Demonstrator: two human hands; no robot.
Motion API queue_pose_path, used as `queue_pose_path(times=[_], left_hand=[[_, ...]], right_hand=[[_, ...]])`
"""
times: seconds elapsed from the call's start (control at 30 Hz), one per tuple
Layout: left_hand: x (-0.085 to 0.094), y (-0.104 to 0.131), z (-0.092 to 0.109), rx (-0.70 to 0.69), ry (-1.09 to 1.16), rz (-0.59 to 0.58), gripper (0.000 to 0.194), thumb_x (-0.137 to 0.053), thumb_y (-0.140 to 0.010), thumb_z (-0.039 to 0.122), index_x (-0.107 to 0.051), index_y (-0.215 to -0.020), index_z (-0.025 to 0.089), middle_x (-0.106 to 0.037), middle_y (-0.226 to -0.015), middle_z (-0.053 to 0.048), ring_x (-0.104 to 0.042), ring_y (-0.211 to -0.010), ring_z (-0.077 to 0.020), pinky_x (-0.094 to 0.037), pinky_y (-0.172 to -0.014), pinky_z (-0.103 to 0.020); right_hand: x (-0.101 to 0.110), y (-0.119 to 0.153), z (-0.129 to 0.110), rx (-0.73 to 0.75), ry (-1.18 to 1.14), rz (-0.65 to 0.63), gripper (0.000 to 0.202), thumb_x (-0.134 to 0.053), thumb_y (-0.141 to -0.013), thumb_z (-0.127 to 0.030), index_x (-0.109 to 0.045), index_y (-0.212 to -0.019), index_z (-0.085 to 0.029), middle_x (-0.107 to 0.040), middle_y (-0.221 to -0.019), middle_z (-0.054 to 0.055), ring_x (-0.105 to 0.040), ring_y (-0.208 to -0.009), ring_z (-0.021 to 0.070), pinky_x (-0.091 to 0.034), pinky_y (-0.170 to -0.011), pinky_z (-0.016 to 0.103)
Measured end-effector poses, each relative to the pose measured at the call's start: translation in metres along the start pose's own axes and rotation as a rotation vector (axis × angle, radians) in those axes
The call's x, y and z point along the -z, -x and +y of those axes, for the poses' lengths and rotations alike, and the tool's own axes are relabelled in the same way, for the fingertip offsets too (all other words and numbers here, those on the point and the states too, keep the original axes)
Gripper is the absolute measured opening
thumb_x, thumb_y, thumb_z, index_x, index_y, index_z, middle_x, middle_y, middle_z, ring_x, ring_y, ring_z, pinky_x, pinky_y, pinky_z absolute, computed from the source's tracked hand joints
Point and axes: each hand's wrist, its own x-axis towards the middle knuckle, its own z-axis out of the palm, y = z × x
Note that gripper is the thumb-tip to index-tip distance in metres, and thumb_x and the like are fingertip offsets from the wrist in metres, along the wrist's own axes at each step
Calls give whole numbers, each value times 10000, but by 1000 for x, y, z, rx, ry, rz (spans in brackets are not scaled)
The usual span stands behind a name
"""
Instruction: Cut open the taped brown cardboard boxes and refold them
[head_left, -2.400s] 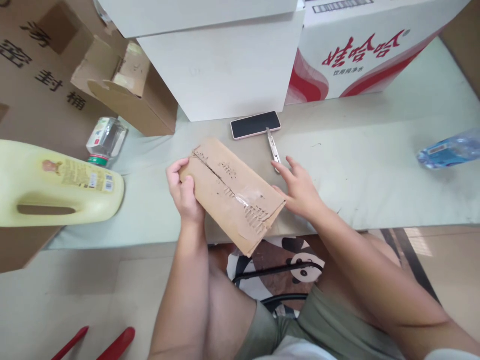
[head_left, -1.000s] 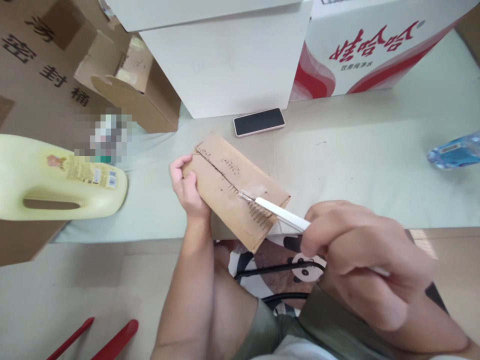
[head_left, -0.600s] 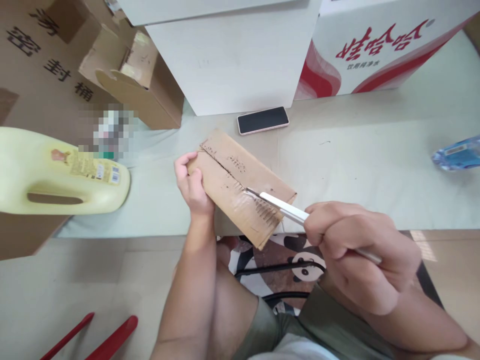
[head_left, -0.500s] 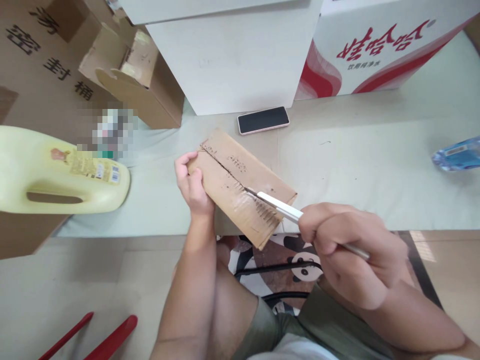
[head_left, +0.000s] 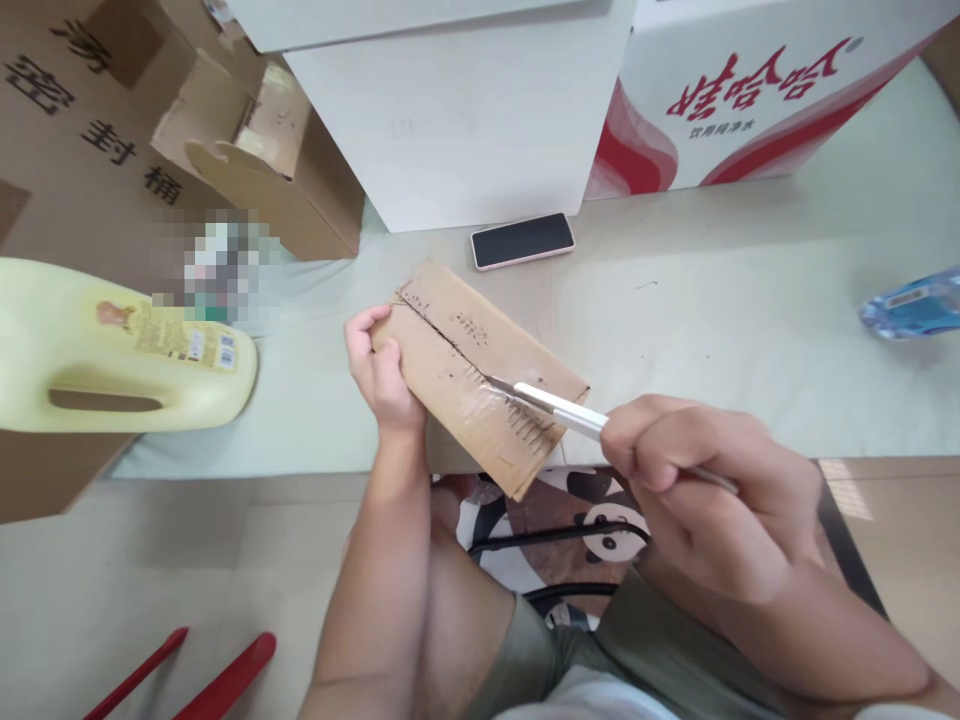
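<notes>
Right hand (head_left: 705, 490) is wrapped tight round the white handle of a small pair of scissors (head_left: 544, 400), the metal tip resting on the taped seam of the flat cardboard box (head_left: 480, 375). Left hand (head_left: 379, 365) is clamped on the far-left end of that box, thumb on top, fingers curled under, and it holds it at a slant. The box sits at the near edge of the worktop (head_left: 735, 330), its lower corner jutting out past that edge over the person's lap. The top face is scored with rows of small stab marks and a strip of clear tape.

Just behind the box, a dark-screened phone (head_left: 523, 240) with a pink rim lies flat, close to the foot of a white box (head_left: 457, 130). To the right of that, a red-and-white carton (head_left: 750, 100) with printed characters. Far right edge of the worktop, a blue-labelled water bottle (head_left: 911, 303) on its side. Off to the left, a pale yellow jug (head_left: 112, 350) with a moulded handle lies on its side at the left end, and brown cartons (head_left: 247, 170) are stacked at the back-left corner. A panda-print cushion (head_left: 570, 510) shows below the box, on the seat.
</notes>
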Motion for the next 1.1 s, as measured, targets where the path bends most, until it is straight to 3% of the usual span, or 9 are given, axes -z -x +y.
queue_pose_path(times=[0.23, 0.43, 0.57, 0.87, 1.0, 1.1], left_hand=[[-1, 1, -2, 11, 42, 15, 302, -514, -781, 357, -614, -1017, 198, -623, -1011, -69, -566, -957, -227, -437, -880, -367], [-1, -1, -3, 10, 46, 23, 311, -513, -785, 360, -608, -1032, 198, -630, -1037, -74, -576, -987, -239, -448, -909, -378], [-1, -2, -3, 2, 25, 40, 313, -513, -802, 369, -606, -1041, 191, -627, -1032, -77, -576, -977, -241, -461, -893, -380], [-2, -4, -1, 52, 36, 68, 304, -517, -770, 368, -608, -1004, 196, -618, -972, -59, -578, -936, -217, -472, -853, -361], [1, -11, -4, 118, 129, 116, 271, -502, -776, 360, -562, -988, 204, -591, -981, -56, -579, -983, -216, -478, -880, -359], [14, -23, -19, 179, 201, 153, 275, -488, -777, 382, -521, -988, 208, -573, -1013, -63, -584, -1000, -218, -484, -919, -375]], right_hand=[[-3, 0, 8, 69, -3, -29, 206, -448, -800, -20, -513, -716, -196, -533, -657, 1, -502, -580, 116, -407, -524, 254], [2, 3, 0, -32, -11, 61, 213, -465, -815, -34, -517, -707, -209, -563, -664, 6, -528, -582, 132, -432, -546, 277], [11, -2, 4, -71, 125, 75, 115, -567, -809, -124, -570, -749, -223, -628, -740, 39, -568, -637, 175, -489, -598, 336], [37, -25, 44, -97, 490, 5, 127, -567, -814, -193, -632, -913, -239, -667, -953, 79, -612, -850, 235, -522, -738, 399], [45, -24, 77, -142, 761, 4, 126, -546, -850, -234, -630, -943, -224, -667, -1038, 106, -617, -883, 250, -521, -804, 425], [45, -20, 106, -272, 972, -88, 186, -531, -876, -292, -649, -974, -187, -678, -1039, 150, -639, -944, 299, -528, -858, 462]])
